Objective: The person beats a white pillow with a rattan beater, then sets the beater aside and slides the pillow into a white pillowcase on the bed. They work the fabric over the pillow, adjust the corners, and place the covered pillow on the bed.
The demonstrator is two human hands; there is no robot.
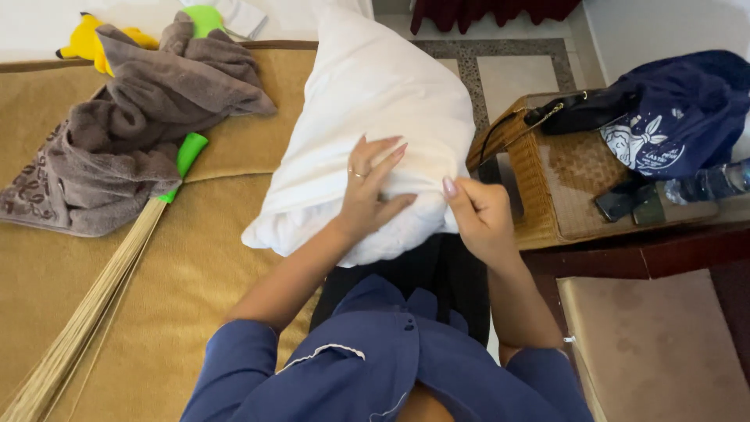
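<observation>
A plump white pillow (375,101) stands on end at the edge of a bed covered in tan cloth (180,297), leaning against my legs. My left hand (369,191) lies flat on the pillow's near lower face, fingers spread, a ring on one finger. My right hand (478,212) pinches the pillow's lower right corner fabric between thumb and fingers. Both arms wear blue sleeves.
A crumpled grey towel (133,133) lies at the bed's upper left, with a yellow plush toy (87,41) behind it. A straw broom with a green handle (101,289) lies across the bed. A wicker box (558,180) at right carries a dark blue bag (687,109) and a water bottle (715,184).
</observation>
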